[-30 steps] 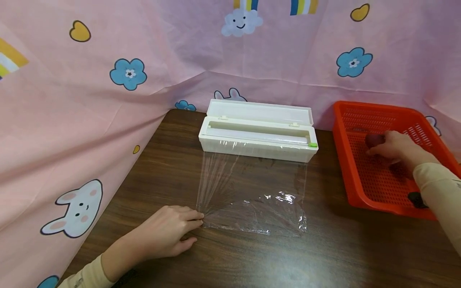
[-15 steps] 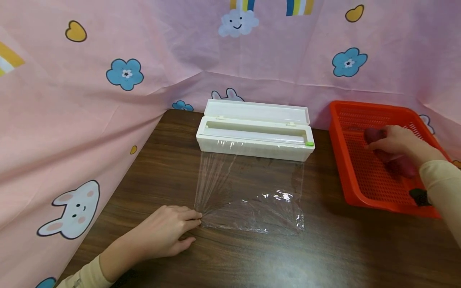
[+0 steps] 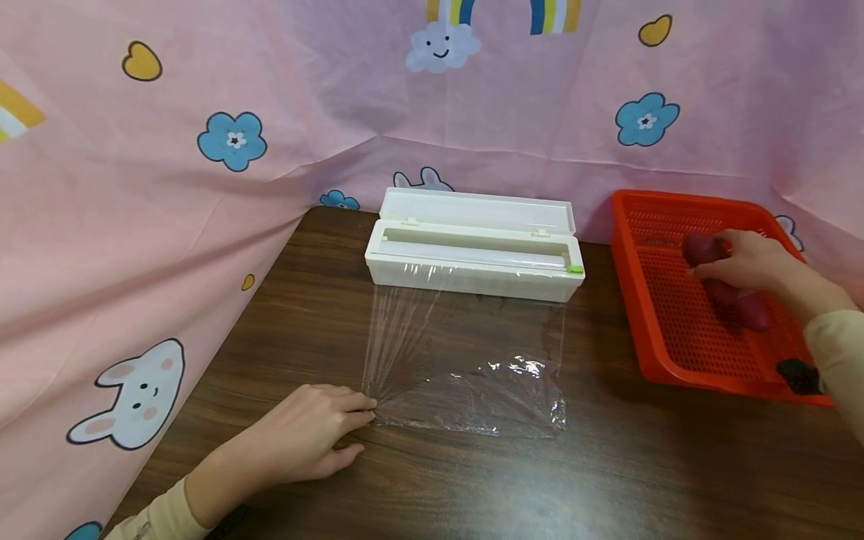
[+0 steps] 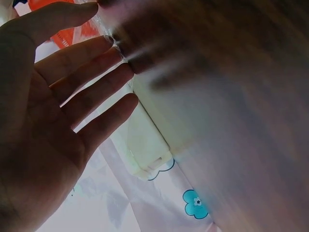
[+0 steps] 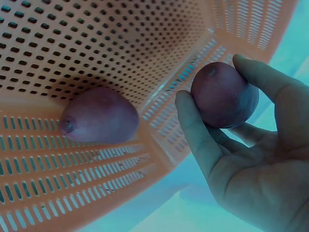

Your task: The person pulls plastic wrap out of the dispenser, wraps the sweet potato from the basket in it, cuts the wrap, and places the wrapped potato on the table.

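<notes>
My left hand [image 3: 307, 435] lies on the table, its straight fingertips touching the front left corner of a sheet of clear cling film [image 3: 466, 375]. The film stretches, creased, from the roll [image 3: 472, 253] in a white dispenser box [image 3: 472, 281] with its lid raised. The left wrist view shows these fingers [image 4: 96, 96] extended. Over the red basket, my right hand [image 3: 759, 262] pinches a smooth purple-red fruit [image 5: 222, 94] between thumb and fingers. A second oval purple-red fruit [image 5: 101, 116] lies in the basket below.
The red perforated basket [image 3: 637, 300] stands at the right of the dark wooden table [image 3: 432, 487]. A green slider [image 3: 575, 269] sits at the right end of the dispenser box. Pink printed cloth [image 3: 324, 82] hangs along the back and left.
My right hand has risen a little in the basket with the fruit in its grip, showing more of the other fruit below. My left hand stays at the film corner.
</notes>
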`<state>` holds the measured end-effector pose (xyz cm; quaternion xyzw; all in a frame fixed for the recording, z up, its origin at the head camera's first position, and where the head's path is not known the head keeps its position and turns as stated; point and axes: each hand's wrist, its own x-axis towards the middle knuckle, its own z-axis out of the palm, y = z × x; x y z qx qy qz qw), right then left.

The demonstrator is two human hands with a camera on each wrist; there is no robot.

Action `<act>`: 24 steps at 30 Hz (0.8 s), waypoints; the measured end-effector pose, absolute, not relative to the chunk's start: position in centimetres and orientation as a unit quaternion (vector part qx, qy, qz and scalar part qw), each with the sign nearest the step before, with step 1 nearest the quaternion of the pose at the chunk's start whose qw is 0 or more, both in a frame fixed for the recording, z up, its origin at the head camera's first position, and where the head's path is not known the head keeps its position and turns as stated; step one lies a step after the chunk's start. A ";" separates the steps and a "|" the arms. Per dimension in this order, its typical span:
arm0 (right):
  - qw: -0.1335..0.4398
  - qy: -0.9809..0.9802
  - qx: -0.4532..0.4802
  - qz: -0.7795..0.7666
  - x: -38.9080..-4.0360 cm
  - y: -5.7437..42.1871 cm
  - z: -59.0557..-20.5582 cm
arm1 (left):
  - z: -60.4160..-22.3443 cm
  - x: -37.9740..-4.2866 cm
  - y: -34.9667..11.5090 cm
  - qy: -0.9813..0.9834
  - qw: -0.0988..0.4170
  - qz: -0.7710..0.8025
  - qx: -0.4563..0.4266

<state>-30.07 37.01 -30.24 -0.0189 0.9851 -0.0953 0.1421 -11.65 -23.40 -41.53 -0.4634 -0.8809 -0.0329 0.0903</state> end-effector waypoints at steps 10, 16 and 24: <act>0.135 0.985 -0.036 -0.097 -29.1 35.7 -29.1 | -41.5 -11.6 -23.5 -0.883 0.088 -0.029 -0.460; 0.120 0.987 -0.044 -0.094 -28.6 35.2 -28.5 | -41.5 -11.6 -23.4 -0.882 0.090 -0.031 -0.461; 0.112 0.989 -0.053 -0.086 -27.3 33.8 -27.1 | -41.6 -11.6 -23.4 -0.882 0.095 -0.033 -0.460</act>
